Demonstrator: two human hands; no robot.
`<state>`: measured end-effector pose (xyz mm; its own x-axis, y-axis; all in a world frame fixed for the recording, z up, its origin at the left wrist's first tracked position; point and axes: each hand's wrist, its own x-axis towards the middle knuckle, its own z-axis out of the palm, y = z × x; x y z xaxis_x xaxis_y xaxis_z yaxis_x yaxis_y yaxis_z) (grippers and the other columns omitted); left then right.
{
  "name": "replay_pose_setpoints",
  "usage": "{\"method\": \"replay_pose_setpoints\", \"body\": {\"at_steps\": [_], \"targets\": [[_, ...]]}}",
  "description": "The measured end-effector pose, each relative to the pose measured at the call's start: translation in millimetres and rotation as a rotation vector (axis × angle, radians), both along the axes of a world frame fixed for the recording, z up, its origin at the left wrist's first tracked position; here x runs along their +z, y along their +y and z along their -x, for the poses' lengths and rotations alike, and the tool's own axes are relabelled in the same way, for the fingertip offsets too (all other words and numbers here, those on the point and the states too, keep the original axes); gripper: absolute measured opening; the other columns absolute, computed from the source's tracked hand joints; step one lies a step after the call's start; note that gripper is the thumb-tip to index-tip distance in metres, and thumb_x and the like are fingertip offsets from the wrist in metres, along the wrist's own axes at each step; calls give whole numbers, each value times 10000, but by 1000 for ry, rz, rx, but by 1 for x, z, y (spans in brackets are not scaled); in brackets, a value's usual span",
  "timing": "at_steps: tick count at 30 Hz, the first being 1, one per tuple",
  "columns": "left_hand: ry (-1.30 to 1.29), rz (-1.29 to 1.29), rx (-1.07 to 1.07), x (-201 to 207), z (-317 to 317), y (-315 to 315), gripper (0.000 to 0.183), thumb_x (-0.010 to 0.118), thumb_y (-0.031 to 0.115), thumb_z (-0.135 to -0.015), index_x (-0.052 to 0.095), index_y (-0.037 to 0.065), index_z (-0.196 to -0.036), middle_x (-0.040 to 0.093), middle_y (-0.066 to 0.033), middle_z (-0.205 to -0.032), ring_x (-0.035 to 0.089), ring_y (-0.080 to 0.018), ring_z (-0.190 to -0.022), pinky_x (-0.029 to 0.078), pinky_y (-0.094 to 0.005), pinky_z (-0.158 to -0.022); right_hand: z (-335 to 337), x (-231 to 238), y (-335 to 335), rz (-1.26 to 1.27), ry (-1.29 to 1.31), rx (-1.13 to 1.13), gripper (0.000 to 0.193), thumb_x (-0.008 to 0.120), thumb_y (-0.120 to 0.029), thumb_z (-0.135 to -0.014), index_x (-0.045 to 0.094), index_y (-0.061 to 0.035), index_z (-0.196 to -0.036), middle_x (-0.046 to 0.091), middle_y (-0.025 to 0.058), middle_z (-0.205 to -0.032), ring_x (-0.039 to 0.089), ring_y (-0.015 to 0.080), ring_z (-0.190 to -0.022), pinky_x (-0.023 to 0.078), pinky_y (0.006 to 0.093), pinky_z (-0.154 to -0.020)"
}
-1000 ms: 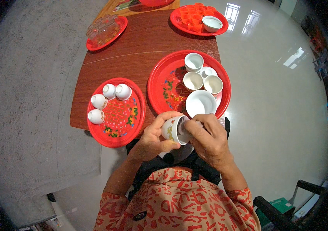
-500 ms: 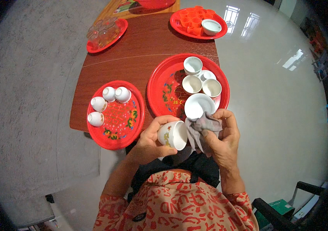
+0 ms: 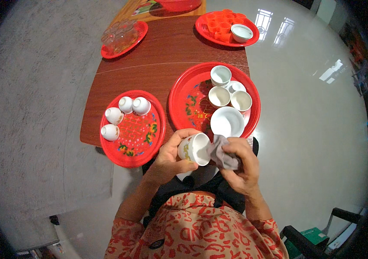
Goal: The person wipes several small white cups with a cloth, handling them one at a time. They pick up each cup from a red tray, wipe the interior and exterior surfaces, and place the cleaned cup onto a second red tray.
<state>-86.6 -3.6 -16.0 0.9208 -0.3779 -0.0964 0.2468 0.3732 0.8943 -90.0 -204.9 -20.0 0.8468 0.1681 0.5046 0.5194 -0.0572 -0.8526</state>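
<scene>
My left hand (image 3: 170, 157) grips a white cup (image 3: 193, 149) with a gold and red pattern, tilted so its mouth faces right. Bunched in my right hand (image 3: 243, 166) is a grey cloth (image 3: 224, 154), its edge right at the cup's rim. Just beyond my hands lies a large red round tray (image 3: 179, 77) with several upright white cups (image 3: 219, 96) and a larger white bowl (image 3: 227, 122). To the left, a smaller red tray (image 3: 136, 149) carries several white cups (image 3: 114, 115) turned upside down along its far left side.
At the table's (image 3: 149, 52) far left stands a red tray (image 3: 110, 55) of clear glasses (image 3: 121, 36). A red tray (image 3: 201, 31) at the far right holds orange cups (image 3: 222, 26) and a white lidded bowl (image 3: 241, 33). A black chair armrest (image 3: 302, 241) is at lower right.
My right hand has moved slightly left and down, bunching the cloth more tightly against the cup's mouth. My left hand keeps the cup in nearly the same place.
</scene>
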Motion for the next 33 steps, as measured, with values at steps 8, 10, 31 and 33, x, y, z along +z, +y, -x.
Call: {"method": "replay_pose_setpoints", "body": {"at_steps": [8, 10, 31, 33], "targets": [[39, -99, -160, 10, 0, 7, 708, 733, 86, -709, 363, 49, -1312, 513, -55, -1152, 513, -142, -1053, 431, -298, -915, -20, 22, -11, 457, -378, 154, 374, 633, -111, -695, 615, -51, -1064, 586, 90, -1096, 540, 261, -842, 444, 361, -758], [46, -135, -141, 15, -1, 6, 698, 731, 88, -712, 370, 53, -1309, 512, -52, -1151, 516, -137, -1043, 436, -294, -904, -17, 21, -8, 538, -421, 115, 394, 629, -127, -687, 607, -56, -1074, 587, 81, -1088, 532, 257, -859, 448, 355, -754], [-105, -160, -21, 2, 0, -6, 719, 726, 19, -705, 339, 55, -1310, 489, -57, -1181, 489, -141, -1091, 415, -298, -928, 3, 17, 14, -512, 783, 179, 295, 552, 34, -809, 552, 0, -1102, 584, 19, -961, 547, 62, -811, 450, 196, -708], [-146, -193, 4, -4, 1, -3, 769, 758, 1, -659, 339, 51, -1301, 498, -75, -1196, 504, -175, -1114, 418, -317, -951, 3, 17, 18, -589, 818, 138, 292, 561, 29, -811, 550, 2, -1101, 583, 20, -962, 548, 66, -820, 448, 195, -717]]}}
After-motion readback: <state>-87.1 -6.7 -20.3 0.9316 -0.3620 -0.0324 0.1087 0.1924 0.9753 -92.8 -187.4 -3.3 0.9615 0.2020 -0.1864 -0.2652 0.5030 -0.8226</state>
